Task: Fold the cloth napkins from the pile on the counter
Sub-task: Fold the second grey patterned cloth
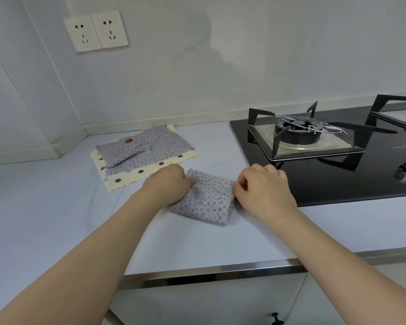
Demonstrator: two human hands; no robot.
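The folded grey napkin [206,202] lies on the worktop [56,207], its long axis running from far-left to near-right. The left hand [171,184] and right hand [265,188] fingers pinch its far corners, the hob [338,184] edge just beside.

both hands [217,186] pinch folded grey dotted napkin [205,202] on counter [56,207].
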